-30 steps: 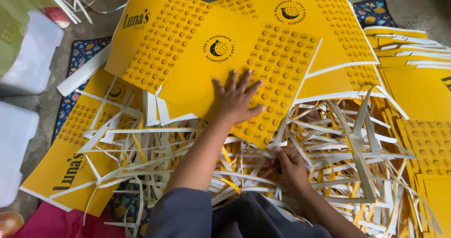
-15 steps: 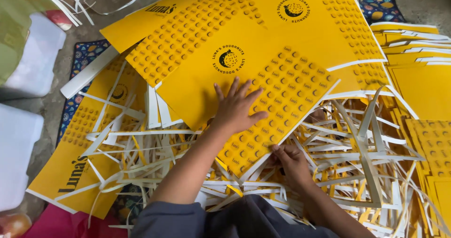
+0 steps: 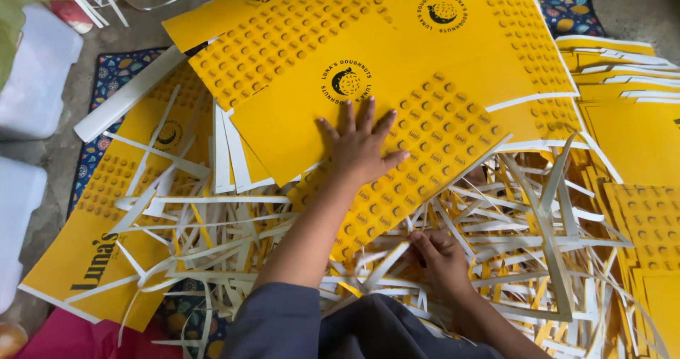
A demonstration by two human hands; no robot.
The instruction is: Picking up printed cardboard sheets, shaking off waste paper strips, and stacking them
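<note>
A: Where is the left hand (image 3: 361, 146)?

B: It lies flat, fingers spread wide, on the top yellow printed cardboard sheet with rows of small round marks (image 3: 397, 125). It grips nothing; the palm only presses down near the sheet's lower part.

A: And how does this sheet lie?

B: Its long axis runs on a diagonal, from the lower left near the person toward the upper right. Most of it stretches away beyond the fingertips. More sheets of the same kind (image 3: 609, 118) lie stacked under it and to the right.

A: What does the right hand (image 3: 443, 260) do?

B: It is lower and nearer to the body, just below the sheet's near edge. The fingers are curled down among the heap of white and yellow cut paper strips (image 3: 510, 238). If they pinch a strip, one cannot tell.

A: Which hand is nearer to the sheet?

B: The left one, it touches it. All lies on the grey floor (image 3: 134, 26).
</note>
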